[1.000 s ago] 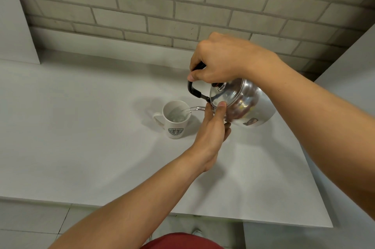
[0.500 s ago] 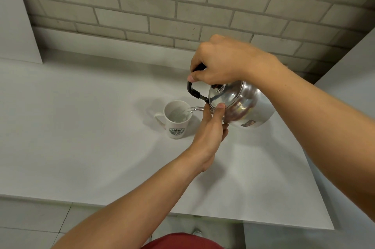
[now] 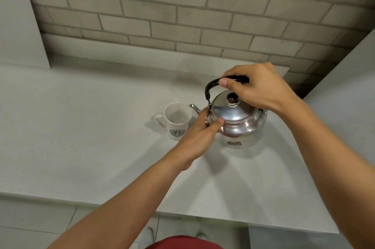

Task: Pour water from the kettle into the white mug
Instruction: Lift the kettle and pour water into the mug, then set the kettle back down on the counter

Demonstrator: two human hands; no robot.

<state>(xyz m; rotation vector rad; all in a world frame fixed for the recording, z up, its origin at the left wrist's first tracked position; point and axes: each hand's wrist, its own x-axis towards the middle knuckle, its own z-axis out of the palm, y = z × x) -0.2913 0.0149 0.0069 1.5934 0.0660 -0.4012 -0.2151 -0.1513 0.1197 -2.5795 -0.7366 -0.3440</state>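
Observation:
A shiny metal kettle (image 3: 241,127) stands upright on the white counter (image 3: 81,137), its spout pointing left beside the rim of the white mug (image 3: 178,121). The mug has a green logo, its handle to the left and water inside. My right hand (image 3: 255,88) grips the kettle's black handle from above. My left hand (image 3: 203,131) rests against the kettle's lid rim, thumb on the lid edge.
A brick wall (image 3: 182,15) rises behind the counter. A white panel (image 3: 18,25) leans at the far left, and a white surface (image 3: 345,96) borders the right side. The counter's front edge runs below my forearms, with tiled floor beneath.
The kettle was tilted left, pouring into the mug. It has swung back upright and come down onto the counter right of the mug. Both hands stayed on it.

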